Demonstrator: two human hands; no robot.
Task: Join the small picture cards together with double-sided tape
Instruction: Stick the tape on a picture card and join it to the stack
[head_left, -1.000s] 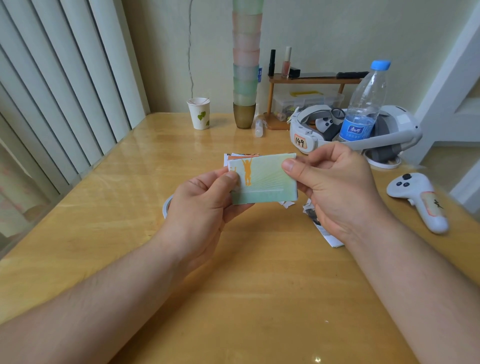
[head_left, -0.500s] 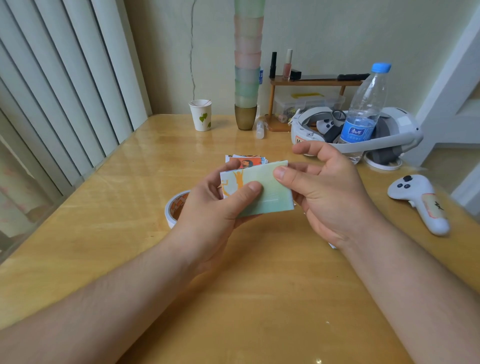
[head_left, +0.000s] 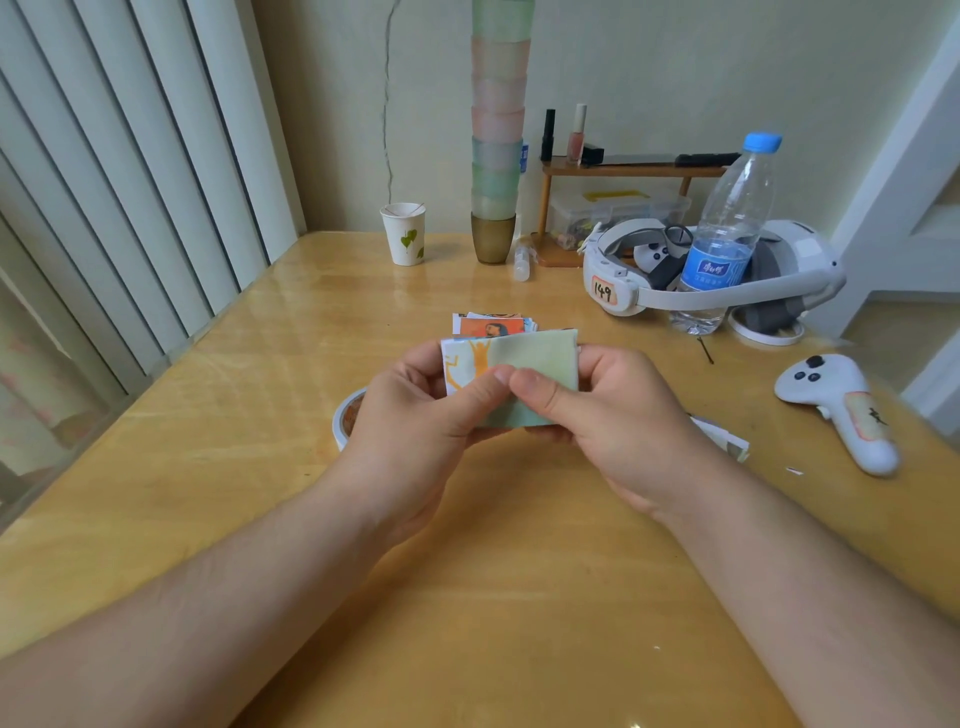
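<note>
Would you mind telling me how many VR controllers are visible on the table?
2. One white controller lies at the table's right edge; a second controller sits inside the headset loop behind the water bottle. Others may be hidden.

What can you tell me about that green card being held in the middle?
The green card is a small, thin rectangle, seemingly paper, pale green with an orange figure on a white patch at its left end. It is held above the wooden table, facing the camera, slightly tilted. The left hand and right hand pinch it, both thumbs pressing its lower front. Its bottom edge is hidden.
</note>
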